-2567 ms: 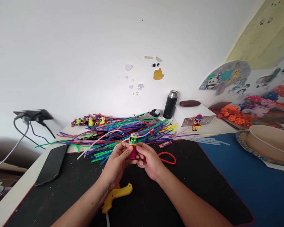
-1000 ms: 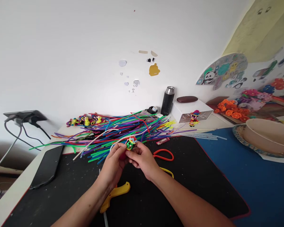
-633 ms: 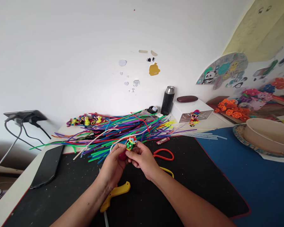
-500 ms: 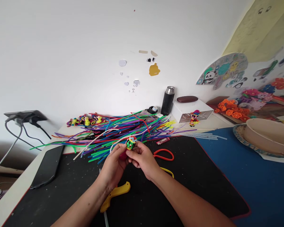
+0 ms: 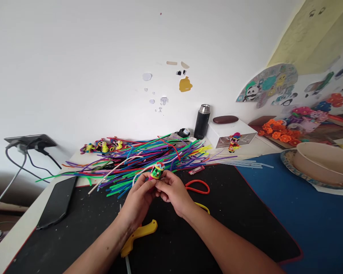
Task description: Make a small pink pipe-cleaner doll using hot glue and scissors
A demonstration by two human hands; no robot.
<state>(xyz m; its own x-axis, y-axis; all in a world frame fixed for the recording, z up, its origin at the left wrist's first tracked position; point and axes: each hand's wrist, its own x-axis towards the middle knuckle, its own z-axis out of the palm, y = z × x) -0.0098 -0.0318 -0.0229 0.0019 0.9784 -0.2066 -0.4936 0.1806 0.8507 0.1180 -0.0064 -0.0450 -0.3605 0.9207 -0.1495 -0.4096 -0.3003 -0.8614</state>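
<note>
Between my two hands, above the black mat (image 5: 223, 224), is a small pipe-cleaner figurine (image 5: 157, 172) with a green face, a yellow band and a red and light-blue top. My left hand (image 5: 141, 194) grips it from the left, thumb near its lower part. From the right, my right hand (image 5: 173, 190) pinches it, thumb and fingers closed. The figurine's lower body is mostly hidden by my fingers. Under my left wrist lies a yellow hot glue gun (image 5: 140, 234) with a glue stick out of its back end.
A wide heap of coloured pipe cleaners (image 5: 122, 167) lies behind my hands. A red loop (image 5: 198, 186) and a yellow one (image 5: 202, 207) are to the right. A phone (image 5: 57, 201), a black thermos (image 5: 202, 121), a finished figurine (image 5: 234, 142) and a bowl (image 5: 326, 163) stand around.
The figurine has tipped slightly and sits a little higher in my hands, and my left thumb has moved down off its face. Both hands keep hold of it.
</note>
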